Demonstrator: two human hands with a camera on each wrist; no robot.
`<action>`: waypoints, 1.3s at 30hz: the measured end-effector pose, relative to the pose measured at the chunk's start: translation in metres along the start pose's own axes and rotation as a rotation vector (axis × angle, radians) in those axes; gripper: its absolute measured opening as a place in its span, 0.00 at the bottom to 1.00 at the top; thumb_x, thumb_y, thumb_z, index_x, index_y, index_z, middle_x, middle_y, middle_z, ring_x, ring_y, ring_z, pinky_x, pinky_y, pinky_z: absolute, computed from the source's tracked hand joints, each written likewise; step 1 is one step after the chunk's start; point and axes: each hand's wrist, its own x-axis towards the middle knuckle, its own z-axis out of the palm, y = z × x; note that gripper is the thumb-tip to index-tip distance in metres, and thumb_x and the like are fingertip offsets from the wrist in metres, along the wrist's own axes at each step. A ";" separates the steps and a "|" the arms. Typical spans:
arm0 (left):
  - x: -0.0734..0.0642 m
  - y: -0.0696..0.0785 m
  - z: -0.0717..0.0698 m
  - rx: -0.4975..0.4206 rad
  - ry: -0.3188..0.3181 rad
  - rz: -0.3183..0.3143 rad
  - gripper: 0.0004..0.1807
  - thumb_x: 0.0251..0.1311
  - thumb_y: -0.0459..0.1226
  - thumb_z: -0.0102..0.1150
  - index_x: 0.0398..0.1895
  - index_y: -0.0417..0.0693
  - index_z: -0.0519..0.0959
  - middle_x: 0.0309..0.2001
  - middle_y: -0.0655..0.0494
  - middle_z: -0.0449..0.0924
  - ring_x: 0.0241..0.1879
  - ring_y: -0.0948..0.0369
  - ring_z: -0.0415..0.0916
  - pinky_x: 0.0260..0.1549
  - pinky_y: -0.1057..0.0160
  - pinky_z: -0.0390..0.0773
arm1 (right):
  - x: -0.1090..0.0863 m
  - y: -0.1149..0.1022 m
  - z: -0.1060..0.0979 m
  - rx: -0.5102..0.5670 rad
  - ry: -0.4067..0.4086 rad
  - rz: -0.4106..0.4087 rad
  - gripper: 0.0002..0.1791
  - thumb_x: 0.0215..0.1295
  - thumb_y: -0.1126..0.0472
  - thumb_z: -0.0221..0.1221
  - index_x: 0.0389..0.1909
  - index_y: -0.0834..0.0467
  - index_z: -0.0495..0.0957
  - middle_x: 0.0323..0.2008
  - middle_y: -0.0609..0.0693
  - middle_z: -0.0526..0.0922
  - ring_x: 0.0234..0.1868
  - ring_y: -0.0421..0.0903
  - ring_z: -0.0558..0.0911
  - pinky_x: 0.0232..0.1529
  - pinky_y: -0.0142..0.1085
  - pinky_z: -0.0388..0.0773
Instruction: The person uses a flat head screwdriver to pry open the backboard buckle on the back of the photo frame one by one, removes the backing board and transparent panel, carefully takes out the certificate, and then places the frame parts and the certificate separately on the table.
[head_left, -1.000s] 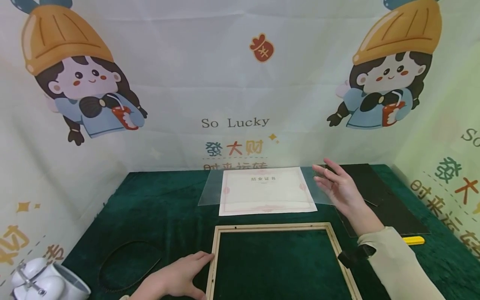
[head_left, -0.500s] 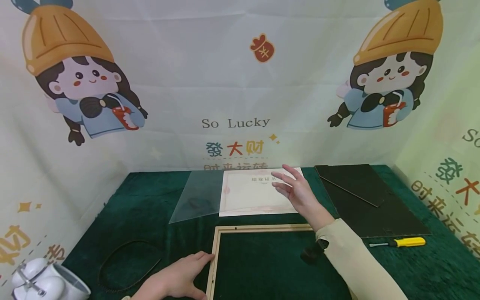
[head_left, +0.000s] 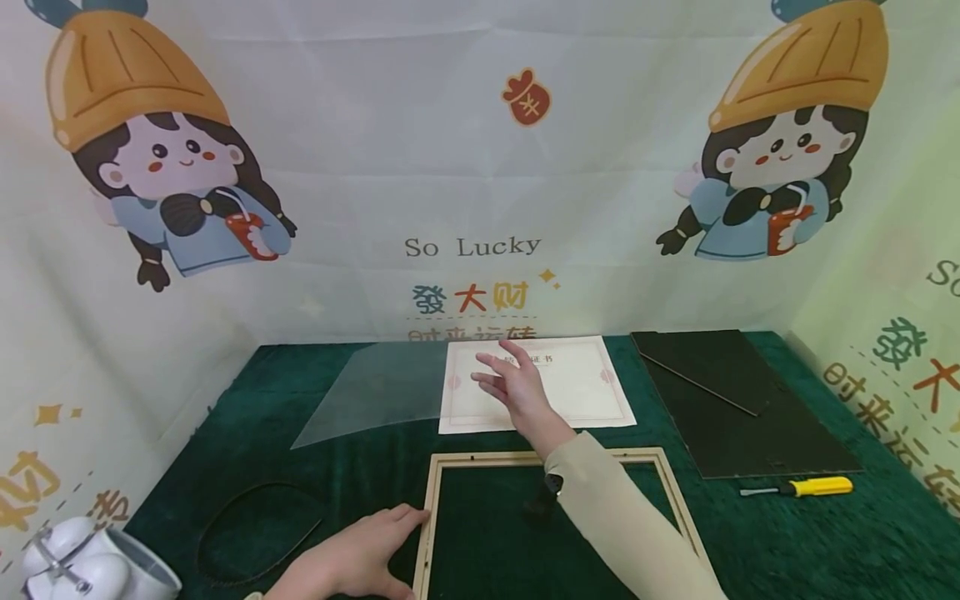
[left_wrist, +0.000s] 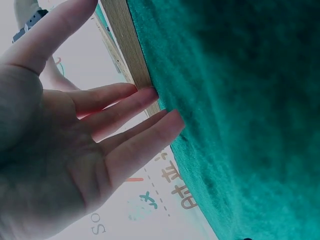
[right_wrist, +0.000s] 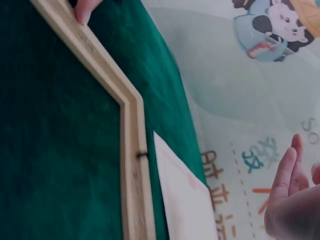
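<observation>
A clear, stiff-looking sheet [head_left: 375, 392] extends left from my right hand [head_left: 517, 392] and overlaps the white certificate [head_left: 577, 400] from above. That hand grips the sheet's right side, as far as I can make out; the grip itself is hard to see. Both are over the far part of the table. Nearer to me lies a pale wooden frame [head_left: 438, 508], with green cloth showing through it. My left hand [head_left: 352, 546] touches the frame's left side with straight fingertips, seen closer in the left wrist view, thumb spread. The right forearm hides part of the frame.
A black board [head_left: 750, 417] with a thin dark rod [head_left: 697, 383] on it lies far right. In front of it is a yellow-handled screwdriver [head_left: 813, 487]. To the left are a dark looped band [head_left: 258, 533] and a white clock-like object [head_left: 97, 562].
My right hand has travelled left across the certificate, and the clear sheet has shifted left with it. The board, rod and screwdriver are now uncovered. My left hand stays at the frame.
</observation>
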 end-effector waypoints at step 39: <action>0.007 -0.017 0.006 0.002 -0.001 0.082 0.47 0.36 0.57 0.66 0.57 0.40 0.64 0.48 0.50 0.68 0.41 0.60 0.69 0.41 0.54 0.72 | -0.010 0.045 0.030 -0.192 -0.299 0.154 0.39 0.60 0.73 0.51 0.67 0.52 0.42 0.53 0.59 0.68 0.34 0.50 0.80 0.36 0.34 0.76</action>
